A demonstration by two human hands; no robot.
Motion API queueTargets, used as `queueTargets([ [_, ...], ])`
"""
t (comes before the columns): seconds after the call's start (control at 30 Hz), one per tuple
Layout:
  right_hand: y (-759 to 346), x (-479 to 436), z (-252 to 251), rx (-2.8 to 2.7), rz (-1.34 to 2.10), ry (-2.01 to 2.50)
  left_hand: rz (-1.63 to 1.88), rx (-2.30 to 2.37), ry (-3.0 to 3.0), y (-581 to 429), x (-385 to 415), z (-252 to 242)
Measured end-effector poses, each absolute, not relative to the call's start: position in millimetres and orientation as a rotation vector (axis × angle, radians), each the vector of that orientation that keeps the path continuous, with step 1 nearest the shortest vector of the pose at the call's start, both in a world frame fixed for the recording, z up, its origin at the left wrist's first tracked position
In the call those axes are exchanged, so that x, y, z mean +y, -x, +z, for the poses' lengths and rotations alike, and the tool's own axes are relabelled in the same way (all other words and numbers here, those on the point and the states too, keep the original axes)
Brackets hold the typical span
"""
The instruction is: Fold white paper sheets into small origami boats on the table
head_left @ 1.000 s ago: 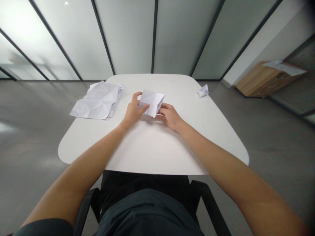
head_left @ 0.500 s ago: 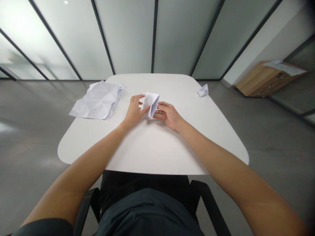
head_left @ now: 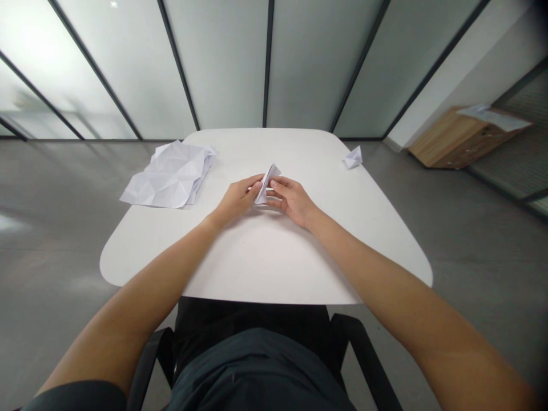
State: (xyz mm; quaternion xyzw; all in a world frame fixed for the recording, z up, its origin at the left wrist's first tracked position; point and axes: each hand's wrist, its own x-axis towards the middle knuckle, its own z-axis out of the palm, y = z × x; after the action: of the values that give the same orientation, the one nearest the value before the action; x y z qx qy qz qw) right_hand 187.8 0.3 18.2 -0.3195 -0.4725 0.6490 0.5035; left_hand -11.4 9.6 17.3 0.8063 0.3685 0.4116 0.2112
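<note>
A small folded piece of white paper (head_left: 266, 185) is held up just above the middle of the white table (head_left: 274, 257), seen nearly edge-on. My left hand (head_left: 238, 197) grips it from the left, with the thumb on the near side and the fingers partly hidden behind. On the right, my right hand (head_left: 293, 200) has its thumb and index finger against the paper's right side. The lower fingers of that hand are curled loosely beneath, close to the paper's bottom edge.
A stack of creased white sheets (head_left: 171, 174) lies at the table's left edge, partly overhanging. Near the far right edge stands a small folded paper piece (head_left: 353, 157). A wooden cabinet (head_left: 462, 137) is beyond the table, before frosted glass panels (head_left: 218, 63).
The folded paper has turned from showing a broad face to nearly edge-on. My left hand has shifted slightly down and right, and my right thumb now meets the paper.
</note>
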Motion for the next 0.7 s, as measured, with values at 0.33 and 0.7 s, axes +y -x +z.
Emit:
queueTargets([
  [0.33,-189,4,20,-1.100,1.497,0.820,1.101,0.835,-1.842,13,14,8],
  [0.7,-189,11,12,-1.236,1.192,1.046,1.134,0.814,-1.655,9,17,6],
])
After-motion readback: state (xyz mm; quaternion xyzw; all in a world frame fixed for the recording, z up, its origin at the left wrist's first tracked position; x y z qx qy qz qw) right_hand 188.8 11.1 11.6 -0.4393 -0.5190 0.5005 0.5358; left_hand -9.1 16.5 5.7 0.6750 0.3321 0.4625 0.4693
